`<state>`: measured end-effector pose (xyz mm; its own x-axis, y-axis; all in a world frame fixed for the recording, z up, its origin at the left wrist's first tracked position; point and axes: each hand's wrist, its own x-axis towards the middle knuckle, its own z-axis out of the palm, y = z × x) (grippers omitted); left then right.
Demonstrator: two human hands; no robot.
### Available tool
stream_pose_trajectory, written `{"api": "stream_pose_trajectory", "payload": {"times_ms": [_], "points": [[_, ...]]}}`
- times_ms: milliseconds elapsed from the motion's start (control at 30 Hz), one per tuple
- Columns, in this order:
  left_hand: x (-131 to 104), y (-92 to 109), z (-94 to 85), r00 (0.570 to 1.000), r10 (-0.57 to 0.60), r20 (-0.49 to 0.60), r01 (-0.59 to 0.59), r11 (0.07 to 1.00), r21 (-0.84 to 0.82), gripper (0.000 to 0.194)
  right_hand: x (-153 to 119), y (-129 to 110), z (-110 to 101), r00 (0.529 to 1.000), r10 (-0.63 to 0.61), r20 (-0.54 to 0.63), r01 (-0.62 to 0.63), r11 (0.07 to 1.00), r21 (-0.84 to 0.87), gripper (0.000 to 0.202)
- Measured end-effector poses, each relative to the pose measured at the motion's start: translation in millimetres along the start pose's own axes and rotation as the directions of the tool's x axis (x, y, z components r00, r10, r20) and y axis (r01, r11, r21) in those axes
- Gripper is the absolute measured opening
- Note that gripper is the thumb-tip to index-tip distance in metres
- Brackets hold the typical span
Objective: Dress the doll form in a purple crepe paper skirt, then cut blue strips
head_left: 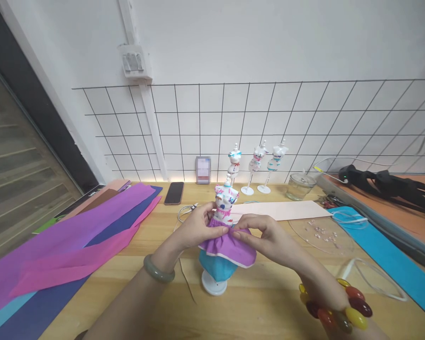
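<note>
A small white mannequin (225, 200) with colourful painted marks stands upright on a round white base (214, 284) in front of me. Around its waist lies a gathered purple skirt (239, 250) with a pale hem, over a blue underskirt (217, 265). My left hand (200, 227) wraps the mannequin's left-hand side, its thumb pressing the gathered waist of the purple cloth. From the other side, my right hand (265, 236) pinches the same cloth near the waist between thumb and fingers. The two thumbs are close together at the front.
Purple (92, 222), navy and pink fabric strips lie at the left. Behind stand three mannequins (258, 160), a phone (174, 193) and a glass cup (300, 186). A pale pink strip (286, 210), small beads (322, 232) and a blue strip (386, 255) lie to the right.
</note>
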<state>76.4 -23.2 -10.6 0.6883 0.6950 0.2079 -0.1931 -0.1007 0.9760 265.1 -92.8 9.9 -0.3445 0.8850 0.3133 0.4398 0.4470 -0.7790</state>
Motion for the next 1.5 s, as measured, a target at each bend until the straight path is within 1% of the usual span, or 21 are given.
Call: {"api": "stream_pose_trajectory", "payload": {"times_ms": [233, 333, 567, 833, 967, 1167, 1333, 1500], "points": [[-1.2, 3.3, -0.7, 0.999, -0.023, 0.033, 0.023, 1.0, 0.003, 0.046, -0.3, 3.0, 1.2, 1.0, 0.003, 0.007, -0.003, 1.0, 0.001, 0.018], [-1.6, 3.9, -0.4, 0.999, -0.028, 0.027, 0.027, 0.999, 0.029, 0.047, 0.4, 3.3, 2.4, 1.0, 0.002, 0.005, -0.002, 1.0, 0.005, 0.018], [-1.1, 0.2, -0.9, 1.0, -0.025, 0.0, 0.025, 1.0, 0.015, 0.047, 1.9, 4.4, 4.9, 0.996, 0.023, -0.09, -0.027, 0.999, -0.042, 0.017], [-0.8, 1.0, -1.7, 1.0, 0.015, 0.01, -0.015, 1.0, 0.019, 0.049, 1.0, 4.5, 5.7, 0.99, 0.067, -0.122, -0.08, 0.991, -0.107, 0.017], [-0.9, 3.8, -0.5, 0.999, 0.03, 0.028, -0.031, 0.998, 0.046, 0.045, 1.1, 6.7, 7.1, 0.988, 0.079, -0.131, -0.094, 0.99, -0.109, 0.018], [-0.6, 4.2, 0.4, 0.999, 0.041, 0.014, -0.042, 0.996, 0.076, 0.038, 2.1, 8.6, 8.3, 0.982, 0.089, -0.165, -0.107, 0.989, -0.105, 0.019], [0.0, 4.1, 0.9, 1.0, 0.028, -0.013, -0.027, 0.996, 0.091, 0.033, 2.2, 7.7, 9.2, 0.978, 0.109, -0.179, -0.132, 0.984, -0.118, 0.016], [-0.4, 3.9, 4.8, 0.998, -0.027, -0.048, 0.031, 0.996, 0.087, 0.045, 1.7, 7.2, 10.3, 0.975, 0.135, -0.179, -0.157, 0.981, -0.115, 0.015]]}}
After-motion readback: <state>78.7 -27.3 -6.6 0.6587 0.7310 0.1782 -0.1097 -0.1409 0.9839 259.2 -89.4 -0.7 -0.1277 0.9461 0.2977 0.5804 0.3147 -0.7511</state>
